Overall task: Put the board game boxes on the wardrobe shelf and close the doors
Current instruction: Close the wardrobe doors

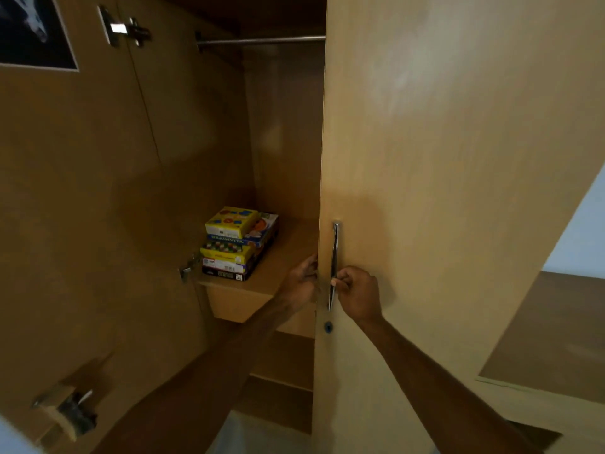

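Note:
A stack of several board game boxes [237, 245] rests on the wardrobe shelf [284, 257], a yellow box on top. The right wardrobe door [442, 158] stands nearly shut in front of me, with a slim metal handle [334, 263] near its left edge. My right hand [358, 294] is curled around that handle. My left hand [302, 283] grips the left edge of the same door just beside the handle, its fingertips hidden behind the door. The left wardrobe door [82, 208] is swung wide open at the left.
A metal hanging rail [262, 40] crosses the top of the wardrobe. Hinges [126, 27] show on the open left door, and a lock plate [70, 411] sits low on it. A keyhole [328, 327] lies below the handle. A dark picture [29, 31] is at the top left.

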`<act>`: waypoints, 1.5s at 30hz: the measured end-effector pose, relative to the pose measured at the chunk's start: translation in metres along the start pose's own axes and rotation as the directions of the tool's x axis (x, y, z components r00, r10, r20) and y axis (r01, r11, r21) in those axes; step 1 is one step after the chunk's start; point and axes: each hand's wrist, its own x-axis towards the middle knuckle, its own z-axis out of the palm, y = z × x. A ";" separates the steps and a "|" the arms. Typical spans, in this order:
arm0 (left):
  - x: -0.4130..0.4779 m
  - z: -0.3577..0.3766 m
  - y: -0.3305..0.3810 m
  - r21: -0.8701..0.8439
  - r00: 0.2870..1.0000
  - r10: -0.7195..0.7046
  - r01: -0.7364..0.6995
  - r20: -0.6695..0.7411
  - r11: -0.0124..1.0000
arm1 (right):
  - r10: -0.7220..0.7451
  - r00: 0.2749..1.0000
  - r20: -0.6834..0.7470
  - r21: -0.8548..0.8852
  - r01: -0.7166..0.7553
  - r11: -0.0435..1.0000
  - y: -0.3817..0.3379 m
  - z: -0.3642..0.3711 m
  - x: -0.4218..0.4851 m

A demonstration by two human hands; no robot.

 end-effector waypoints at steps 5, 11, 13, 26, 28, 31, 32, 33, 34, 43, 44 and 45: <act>0.043 -0.005 0.003 -0.034 0.997 0.031 -0.029 0.066 0.999 | 0.045 0.999 -0.015 -0.020 -0.045 0.999 0.009 0.013 0.036; 0.082 -0.011 -0.015 -0.094 0.999 0.016 -0.011 0.050 0.995 | 0.004 1.000 0.000 -0.013 -0.004 1.000 0.027 0.018 0.055; 0.086 -0.014 -0.020 -0.112 0.998 0.014 -0.008 0.056 0.994 | -0.019 1.000 0.002 -0.008 0.019 1.000 0.029 0.019 0.055; -0.043 -0.107 -0.095 0.076 0.863 0.037 0.001 -0.504 0.997 | -0.025 0.976 0.215 0.162 -0.010 0.987 -0.014 0.079 -0.033; -0.090 -0.137 -0.099 0.066 0.785 0.010 0.040 -0.620 0.997 | -0.057 0.945 0.323 0.200 -0.010 0.980 -0.043 0.109 -0.049; -0.169 -0.181 -0.106 0.140 0.641 0.037 0.111 -0.767 0.984 | -0.143 0.870 0.472 0.322 -0.020 0.947 -0.099 0.155 -0.079; -0.193 -0.194 -0.105 0.153 0.583 0.043 0.141 -0.811 0.978 | -0.176 0.844 0.506 0.364 -0.024 0.931 -0.118 0.167 -0.089; -0.218 -0.205 -0.102 0.166 0.523 0.057 0.163 -0.851 0.973 | -0.213 0.817 0.536 0.408 -0.030 0.912 -0.136 0.179 -0.097; -0.245 -0.217 -0.098 0.178 0.444 0.080 0.184 -0.893 0.967 | -0.254 0.784 0.566 0.444 -0.031 0.896 -0.155 0.191 -0.108; -0.300 -0.288 -0.050 0.266 0.334 0.176 0.246 -0.926 0.932 | -0.398 0.713 0.577 0.524 0.052 0.850 -0.264 0.227 -0.138; -0.294 -0.294 -0.047 0.263 0.373 0.165 0.230 -0.913 0.937 | -0.399 0.716 0.573 0.524 0.056 0.850 -0.270 0.226 -0.138; -0.290 -0.296 -0.046 0.254 0.404 0.151 0.214 -0.902 0.943 | -0.402 0.718 0.568 0.522 0.062 0.850 -0.271 0.226 -0.137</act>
